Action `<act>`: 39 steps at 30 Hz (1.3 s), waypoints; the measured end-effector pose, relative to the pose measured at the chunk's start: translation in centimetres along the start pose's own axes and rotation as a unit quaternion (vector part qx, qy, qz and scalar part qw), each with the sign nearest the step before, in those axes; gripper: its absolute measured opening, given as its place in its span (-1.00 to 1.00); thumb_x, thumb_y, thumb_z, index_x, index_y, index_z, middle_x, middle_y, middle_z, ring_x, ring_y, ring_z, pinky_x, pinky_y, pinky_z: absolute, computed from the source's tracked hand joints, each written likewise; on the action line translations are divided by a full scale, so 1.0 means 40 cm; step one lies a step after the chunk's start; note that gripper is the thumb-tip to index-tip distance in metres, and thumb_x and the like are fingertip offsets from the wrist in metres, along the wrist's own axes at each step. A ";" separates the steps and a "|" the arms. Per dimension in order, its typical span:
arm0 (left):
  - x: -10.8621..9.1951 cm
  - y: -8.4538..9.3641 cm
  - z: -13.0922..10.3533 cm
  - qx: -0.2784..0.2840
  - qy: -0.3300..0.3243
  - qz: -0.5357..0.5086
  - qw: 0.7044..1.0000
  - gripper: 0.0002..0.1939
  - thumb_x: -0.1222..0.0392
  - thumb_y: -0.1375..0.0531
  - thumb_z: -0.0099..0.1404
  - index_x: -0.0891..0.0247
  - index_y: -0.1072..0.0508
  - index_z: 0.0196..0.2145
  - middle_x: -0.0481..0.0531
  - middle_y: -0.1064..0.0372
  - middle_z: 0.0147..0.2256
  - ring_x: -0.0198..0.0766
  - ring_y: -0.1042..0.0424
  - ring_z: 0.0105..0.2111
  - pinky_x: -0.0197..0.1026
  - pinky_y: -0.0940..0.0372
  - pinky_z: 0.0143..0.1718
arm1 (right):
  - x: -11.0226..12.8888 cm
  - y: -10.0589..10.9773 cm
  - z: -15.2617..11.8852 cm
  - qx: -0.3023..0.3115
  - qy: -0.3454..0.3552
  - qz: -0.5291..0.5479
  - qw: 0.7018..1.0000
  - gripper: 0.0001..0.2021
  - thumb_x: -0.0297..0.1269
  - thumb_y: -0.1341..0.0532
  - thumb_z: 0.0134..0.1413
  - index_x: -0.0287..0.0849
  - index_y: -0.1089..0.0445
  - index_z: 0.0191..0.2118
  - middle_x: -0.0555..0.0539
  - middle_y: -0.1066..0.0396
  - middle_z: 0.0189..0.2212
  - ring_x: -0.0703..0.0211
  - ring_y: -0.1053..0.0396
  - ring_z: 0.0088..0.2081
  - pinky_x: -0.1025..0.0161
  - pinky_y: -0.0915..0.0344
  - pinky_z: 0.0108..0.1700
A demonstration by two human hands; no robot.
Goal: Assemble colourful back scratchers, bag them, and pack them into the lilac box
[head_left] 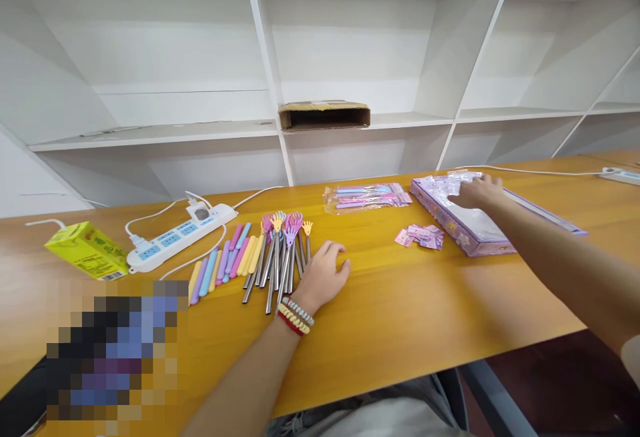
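My left hand [324,276] rests on the wooden table with loosely bent fingers, thumb apart and nothing in it. Just left of it lies a bunch of metal-rod back scratchers [280,250] with pink, purple, yellow and blue hand-shaped heads. Beyond them is a row of pastel handle sleeves [225,257]. Over at the right, my right hand [477,192] is above a shallow purple box [463,240] of clear plastic bags [443,192]. Its fingers look apart and seem to touch the plastic; their undersides are hidden.
Packaged back scratchers [367,197] lie near the back edge. Small pink printed cards [421,236] sit left of the box. A white power strip [183,237] with cables and a yellow drink carton [87,250] stand at left. A cardboard box [325,116] occupies the shelf.
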State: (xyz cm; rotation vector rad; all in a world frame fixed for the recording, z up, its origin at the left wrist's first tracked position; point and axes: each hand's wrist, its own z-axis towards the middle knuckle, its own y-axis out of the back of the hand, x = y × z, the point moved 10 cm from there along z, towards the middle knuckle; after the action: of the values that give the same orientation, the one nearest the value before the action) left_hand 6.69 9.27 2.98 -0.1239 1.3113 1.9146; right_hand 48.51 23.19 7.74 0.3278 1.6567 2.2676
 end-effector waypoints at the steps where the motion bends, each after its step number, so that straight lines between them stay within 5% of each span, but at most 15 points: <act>1: 0.000 -0.003 -0.001 0.007 0.002 0.005 1.000 -0.84 0.20 -0.06 0.22 0.21 -0.29 -0.22 0.05 -0.29 -0.21 -0.20 -0.33 -0.19 -0.12 -0.24 -0.13 | 0.097 0.014 -0.010 0.010 0.084 -0.020 0.996 -0.55 -0.07 -0.22 -0.04 -0.42 -0.41 -0.18 -0.52 -0.27 -0.10 -0.25 -0.13 0.07 -0.08 0.03 0.00; 3: 0.002 -0.005 -0.003 0.015 0.005 0.013 1.000 -0.87 0.20 -0.06 0.21 0.20 -0.30 -0.25 0.05 -0.29 -0.23 -0.19 -0.33 -0.19 -0.11 -0.24 -0.12 | 0.273 0.030 -0.046 0.025 0.205 -0.012 0.978 -0.63 -0.22 -0.15 0.05 -0.35 -0.34 -0.06 -0.43 -0.28 -0.07 -0.09 -0.22 0.00 0.06 -0.08 -0.02; 6: 0.007 -0.001 -0.005 0.023 0.007 0.019 1.000 -0.89 0.21 -0.06 0.21 0.20 -0.30 -0.27 0.04 -0.29 -0.24 -0.20 -0.32 -0.19 -0.11 -0.23 -0.11 | 0.472 0.000 -0.097 0.061 0.299 -0.017 0.952 -0.61 -0.34 -0.13 0.03 -0.18 -0.27 0.04 -0.27 -0.30 -0.04 0.03 -0.29 -0.07 0.17 -0.18 -0.09; 10: 0.017 0.005 -0.005 0.026 0.011 0.028 0.999 -0.89 0.20 -0.05 0.23 0.20 -0.29 -0.27 0.04 -0.29 -0.23 -0.21 -0.31 -0.19 -0.12 -0.23 -0.11 | 0.597 -0.088 -0.122 0.094 0.331 -0.067 0.937 -0.62 -0.43 -0.13 -0.02 -0.25 -0.33 -0.02 -0.28 -0.35 -0.08 -0.03 -0.30 -0.06 0.07 -0.16 -0.02; 15: 0.014 -0.011 -0.002 0.046 0.008 0.030 0.998 -0.89 0.21 -0.05 0.23 0.21 -0.29 -0.26 0.04 -0.29 -0.23 -0.21 -0.31 -0.19 -0.12 -0.23 -0.11 | 0.602 -0.138 -0.101 0.096 0.309 -0.069 0.944 -0.69 -0.46 -0.12 -0.03 -0.28 -0.39 -0.11 -0.30 -0.31 -0.03 -0.07 -0.22 0.04 -0.01 -0.03 0.08; 21: 0.001 -0.017 0.000 0.048 0.006 0.014 0.999 -0.89 0.22 -0.05 0.22 0.21 -0.31 -0.27 0.05 -0.29 -0.25 -0.20 -0.31 -0.19 -0.11 -0.23 -0.12 | 0.570 -0.111 -0.085 0.072 0.309 -0.056 0.947 -0.72 -0.30 -0.11 0.06 -0.27 -0.40 -0.13 -0.29 -0.36 -0.12 -0.02 -0.27 -0.06 0.13 -0.12 -0.05; 28: 0.029 0.013 0.007 -0.014 0.040 -0.067 0.997 -0.83 0.13 -0.09 0.21 0.22 -0.33 -0.25 0.07 -0.32 -0.24 -0.20 -0.32 -0.20 -0.08 -0.21 -0.09 | 0.539 0.069 -0.158 -0.130 0.348 0.033 0.928 -0.70 -0.30 0.02 0.18 -0.17 -0.43 -0.16 -0.22 -0.35 -0.21 0.01 -0.17 -0.12 0.12 -0.04 -0.12; 31: 0.104 0.040 0.014 -0.081 0.153 -0.228 0.958 -0.71 -0.01 -0.07 0.21 0.25 -0.31 -0.23 0.08 -0.34 -0.27 -0.25 -0.36 -0.27 -0.14 -0.27 -0.22 | 0.515 0.161 -0.248 -0.212 0.370 0.089 0.900 -0.72 -0.31 0.01 0.18 -0.05 -0.44 -0.17 -0.13 -0.35 -0.20 0.04 -0.14 -0.11 0.10 0.03 -0.06; 35: 0.170 0.023 0.008 -0.100 0.258 -0.473 0.836 -0.62 -0.11 -0.01 0.19 0.28 -0.26 -0.26 0.03 -0.34 -0.39 -0.33 -0.36 -0.47 -0.27 -0.24 -0.48 | 0.469 0.225 -0.359 -0.276 0.352 0.170 0.878 -0.73 -0.35 -0.03 0.15 0.05 -0.46 -0.20 -0.05 -0.35 -0.16 0.06 -0.10 -0.02 0.08 0.10 0.00; 37: 0.165 0.017 0.010 -0.077 0.255 -0.506 0.820 -0.70 -0.01 -0.10 0.12 0.28 -0.27 -0.32 -0.02 -0.32 -0.45 -0.36 -0.35 -0.51 -0.30 -0.21 -0.52 | 0.448 0.216 -0.389 -0.284 0.319 0.199 0.882 -0.74 -0.35 -0.05 0.13 0.05 -0.46 -0.20 -0.05 -0.36 -0.16 0.04 -0.09 0.00 0.07 0.10 0.00; 39: 0.155 0.019 0.009 -0.061 0.244 -0.487 0.837 -0.79 0.12 -0.17 0.04 0.28 -0.28 -0.39 -0.06 -0.30 -0.50 -0.36 -0.35 -0.50 -0.34 -0.19 -0.54 | 0.430 0.190 -0.403 -0.283 0.281 0.219 0.890 -0.74 -0.34 -0.05 0.12 0.05 -0.46 -0.20 -0.07 -0.37 -0.19 0.02 -0.10 -0.01 0.06 0.10 -0.02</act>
State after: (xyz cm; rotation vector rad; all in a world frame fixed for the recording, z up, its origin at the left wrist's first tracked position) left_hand 2.11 12.85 0.71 -1.1766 1.0791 1.0764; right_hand 25.87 13.40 10.09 -0.1355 1.0898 3.2946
